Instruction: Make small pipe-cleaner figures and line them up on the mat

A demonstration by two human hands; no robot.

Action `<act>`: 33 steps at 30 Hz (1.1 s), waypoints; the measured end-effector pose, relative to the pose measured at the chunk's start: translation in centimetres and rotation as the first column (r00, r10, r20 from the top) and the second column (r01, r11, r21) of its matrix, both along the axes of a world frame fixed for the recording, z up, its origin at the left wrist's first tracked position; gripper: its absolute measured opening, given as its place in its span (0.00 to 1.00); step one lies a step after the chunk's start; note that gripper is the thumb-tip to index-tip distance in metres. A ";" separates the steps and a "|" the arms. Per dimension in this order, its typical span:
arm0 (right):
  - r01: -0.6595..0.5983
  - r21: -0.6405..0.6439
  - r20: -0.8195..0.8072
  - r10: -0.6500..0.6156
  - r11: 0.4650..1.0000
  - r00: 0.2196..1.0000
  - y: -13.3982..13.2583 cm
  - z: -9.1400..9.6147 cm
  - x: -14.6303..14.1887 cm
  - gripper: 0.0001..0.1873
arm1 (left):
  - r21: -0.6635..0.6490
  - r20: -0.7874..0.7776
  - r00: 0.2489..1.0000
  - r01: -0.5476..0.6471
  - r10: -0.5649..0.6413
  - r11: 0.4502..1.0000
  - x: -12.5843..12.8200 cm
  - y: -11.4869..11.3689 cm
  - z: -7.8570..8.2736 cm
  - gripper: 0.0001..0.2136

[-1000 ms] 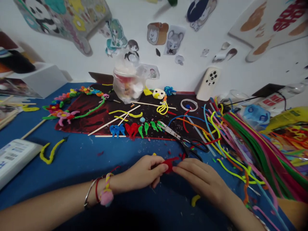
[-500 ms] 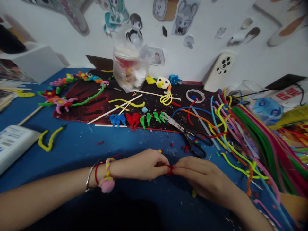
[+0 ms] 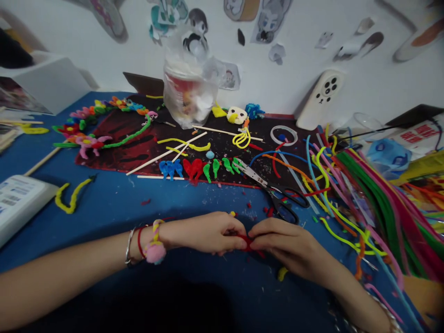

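Between my two hands is a small piece of red pipe cleaner (image 3: 248, 242), mostly covered by the fingertips. My left hand (image 3: 218, 233) pinches its left side between thumb and forefinger. From the right, my right hand (image 3: 287, 243) grips it with the fingertips pressed together. Just beyond the hands lie black-handled scissors (image 3: 270, 185), blades pointing to the back left. A row of shaped pipe-cleaner pieces sits behind my hands: blue ones (image 3: 170, 169), red ones (image 3: 193, 170) and green leaf-like ones (image 3: 211, 170).
Loose pipe cleaners (image 3: 374, 203) in many colours fill the right side. A flower garland (image 3: 83, 125) lies at the back left, near a bagged tub (image 3: 189, 92). A phone (image 3: 321, 99) leans on the wall. Wooden sticks (image 3: 166, 153) cross on the dark mat.
My right hand's fingers have risen slightly, and more of the red pipe cleaner shows beneath them. Both hands still hold it. The view has tilted a little.
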State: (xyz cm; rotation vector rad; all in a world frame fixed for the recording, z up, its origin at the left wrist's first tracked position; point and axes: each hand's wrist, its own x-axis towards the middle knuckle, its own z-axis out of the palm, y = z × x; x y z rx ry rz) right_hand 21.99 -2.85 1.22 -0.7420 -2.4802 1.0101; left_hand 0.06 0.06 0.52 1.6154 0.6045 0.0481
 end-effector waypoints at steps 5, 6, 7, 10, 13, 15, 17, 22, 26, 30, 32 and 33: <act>0.016 -0.143 -0.028 -0.020 0.990 0.999 -0.1 0.3 -0.3 0.14 | 0.101 0.029 0.998 0.060 -0.063 0.993 -0.3 0.0 0.2 0.07; 0.051 -0.201 -0.020 -0.056 0.978 0.998 -0.1 0.4 -0.5 0.13 | 0.132 0.043 0.996 0.066 -0.072 0.989 -0.3 0.0 0.3 0.06; 0.095 -0.266 -0.009 -0.101 0.959 0.995 -0.2 0.4 -0.6 0.11 | 0.164 0.059 0.995 0.067 -0.077 0.984 -0.3 0.0 0.3 0.06; 0.256 -0.481 0.037 -0.272 0.839 0.962 -0.4 0.4 -1.1 0.09 | 0.236 0.088 0.993 0.058 -0.081 0.970 -0.4 0.0 0.3 0.07; 0.373 -0.641 0.072 -0.431 0.671 0.900 -0.5 0.0 -1.5 0.08 | 0.220 0.097 0.993 0.038 -0.060 0.975 -0.5 0.0 0.3 0.07; 0.392 -0.703 0.067 -0.494 0.593 0.867 -0.5 -0.3 -1.6 0.09 | 0.153 0.101 0.994 0.015 -0.030 0.988 -0.5 0.1 0.3 0.06; 0.380 -0.750 0.044 -0.533 0.541 0.845 -0.5 -0.6 -1.8 0.09 | 0.054 0.102 0.995 -0.011 0.005 0.998 -0.4 0.1 0.2 0.07; 0.363 -0.787 0.008 -0.580 0.499 0.815 -0.6 -1.1 -2.2 0.09 | -0.060 0.119 0.990 -0.074 0.081 0.995 -0.4 -0.1 -0.1 0.07; 0.406 -0.696 -0.054 -0.608 0.592 0.792 -0.7 -1.2 -2.5 0.08 | -0.158 0.139 0.974 -0.158 0.180 0.975 -0.3 -0.3 -0.4 0.08; 0.528 -0.442 -0.153 -0.641 0.725 0.752 -1.2 -1.2 -2.8 0.06 | -0.267 0.191 0.932 -0.254 0.309 0.930 0.0 -0.5 -0.9 0.09; 0.608 -0.260 -0.181 -0.656 0.750 0.732 -1.4 -1.3 -3.0 0.04 | -0.329 0.201 0.903 -0.304 0.381 0.894 0.2 -0.6 -1.0 0.09; 0.638 -0.181 -0.190 -0.663 0.749 0.724 -1.6 -1.4 -3.1 0.03 | -0.360 0.204 0.888 -0.325 0.413 0.875 0.3 -0.7 -1.1 0.09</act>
